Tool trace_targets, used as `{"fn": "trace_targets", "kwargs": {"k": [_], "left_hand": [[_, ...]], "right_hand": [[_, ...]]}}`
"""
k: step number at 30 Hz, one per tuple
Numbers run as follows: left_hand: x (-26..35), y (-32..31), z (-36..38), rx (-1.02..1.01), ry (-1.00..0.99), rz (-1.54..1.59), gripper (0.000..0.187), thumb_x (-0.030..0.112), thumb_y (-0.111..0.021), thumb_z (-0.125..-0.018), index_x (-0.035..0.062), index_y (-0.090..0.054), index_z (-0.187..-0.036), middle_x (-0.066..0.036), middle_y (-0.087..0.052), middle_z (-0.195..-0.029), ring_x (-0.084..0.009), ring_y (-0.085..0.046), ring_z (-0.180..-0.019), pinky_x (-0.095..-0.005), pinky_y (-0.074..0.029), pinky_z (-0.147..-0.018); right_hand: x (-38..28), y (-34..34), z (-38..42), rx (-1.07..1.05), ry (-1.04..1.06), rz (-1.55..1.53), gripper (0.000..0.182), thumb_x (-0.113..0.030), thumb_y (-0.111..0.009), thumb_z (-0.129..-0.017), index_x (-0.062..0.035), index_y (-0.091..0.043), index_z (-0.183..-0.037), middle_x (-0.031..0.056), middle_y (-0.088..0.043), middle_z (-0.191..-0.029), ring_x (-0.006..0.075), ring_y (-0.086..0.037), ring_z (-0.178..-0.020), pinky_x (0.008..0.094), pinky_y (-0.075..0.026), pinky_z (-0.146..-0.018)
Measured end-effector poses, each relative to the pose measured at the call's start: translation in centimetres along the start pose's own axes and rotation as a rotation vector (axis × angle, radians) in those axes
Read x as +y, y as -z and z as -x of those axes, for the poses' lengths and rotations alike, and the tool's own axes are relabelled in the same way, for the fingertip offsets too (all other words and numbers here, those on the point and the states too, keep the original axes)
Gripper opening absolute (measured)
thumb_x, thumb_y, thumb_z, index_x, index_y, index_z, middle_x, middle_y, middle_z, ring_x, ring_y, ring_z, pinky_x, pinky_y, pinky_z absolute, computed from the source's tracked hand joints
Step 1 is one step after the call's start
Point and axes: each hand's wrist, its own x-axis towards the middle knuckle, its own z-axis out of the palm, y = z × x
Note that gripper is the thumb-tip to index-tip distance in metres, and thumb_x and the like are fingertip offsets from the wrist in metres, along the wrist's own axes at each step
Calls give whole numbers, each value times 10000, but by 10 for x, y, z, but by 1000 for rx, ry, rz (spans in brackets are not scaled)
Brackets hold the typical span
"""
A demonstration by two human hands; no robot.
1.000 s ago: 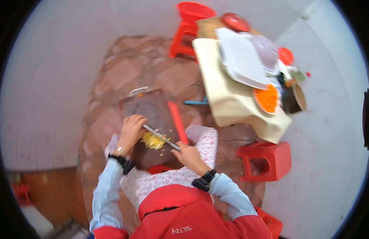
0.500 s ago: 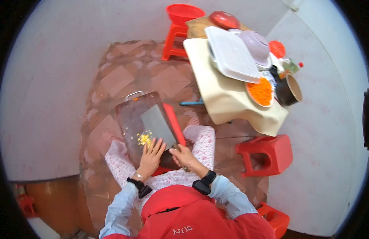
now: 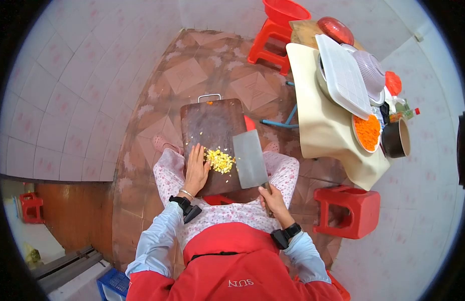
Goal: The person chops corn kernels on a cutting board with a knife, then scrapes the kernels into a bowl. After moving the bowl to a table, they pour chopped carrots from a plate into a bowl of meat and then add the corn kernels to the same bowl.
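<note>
In my right hand (image 3: 273,200) is the handle of a wide cleaver (image 3: 250,159), its blade over the right edge of the dark cutting board (image 3: 212,120). A pile of small chopped yellow and white pieces (image 3: 219,161) lies on the board, with a few stray bits around it. My left hand (image 3: 196,169) rests flat on the board at the left side of the pile, fingers stretched forward and touching its edge. The board has a metal handle (image 3: 209,96) at its far end and sits in front of my lap.
To the right, a cloth-covered table (image 3: 313,118) bears a plate of shredded orange food (image 3: 367,133), a white lidded container (image 3: 344,75), a purple basket (image 3: 369,72) and a dark pot (image 3: 396,138). Red stools (image 3: 360,210) stand to the right and behind the board. Tiled wall on the left.
The cleaver has moved from above the board's middle to the right of the pile. My left hand has shifted to the pile's left side. The whole view has swung with my head.
</note>
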Motion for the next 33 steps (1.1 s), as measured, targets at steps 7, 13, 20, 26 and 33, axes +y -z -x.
{"fn": "trace_targets", "kwargs": {"k": [7,13,20,26,33], "left_hand": [[-1,-16,-4,32,107,-82,683,334,-540,-930,-39,-276,-1437,-226,-261,-1503,-386,-199,-1414,-498,-176,-1143],[9,-39,-13,55,72,-121,729,374,-550,-919,-62,-270,-1432,-228,-274,-1498,-380,-200,-1417,-514,-168,-1142],[14,-51,-17,153,102,7,765,353,-591,-895,-63,-250,-1440,-245,-283,-1488,-383,-234,-1403,-465,-199,-1144],[15,-49,-22,275,215,199,636,234,-563,-921,-67,-297,-1414,-263,-346,-1438,-395,-289,-1365,-437,-251,-1126],[16,-45,-28,265,148,151,528,163,-539,-929,-75,-368,-1368,-249,-395,-1400,-402,-332,-1333,-439,-273,-1111]], "right_hand": [[20,17,7,46,-61,-11,233,-258,-610,-934,-63,-527,-836,-7,-509,-585,78,-454,-429,240,-379,-395],[27,-23,-25,-26,-28,-9,236,-275,-624,-925,-74,-519,-859,-7,-514,-576,80,-471,-436,242,-385,-389],[33,-81,-47,-148,-39,69,283,-330,-600,-932,-64,-521,-880,18,-539,-583,98,-508,-438,260,-410,-390],[32,-95,-48,-211,-41,9,291,-338,-585,-940,-69,-508,-861,19,-531,-582,108,-508,-447,273,-417,-407],[15,-85,-48,-265,-95,-71,280,-336,-579,-949,-80,-501,-867,6,-514,-596,94,-487,-446,260,-399,-396]]}}
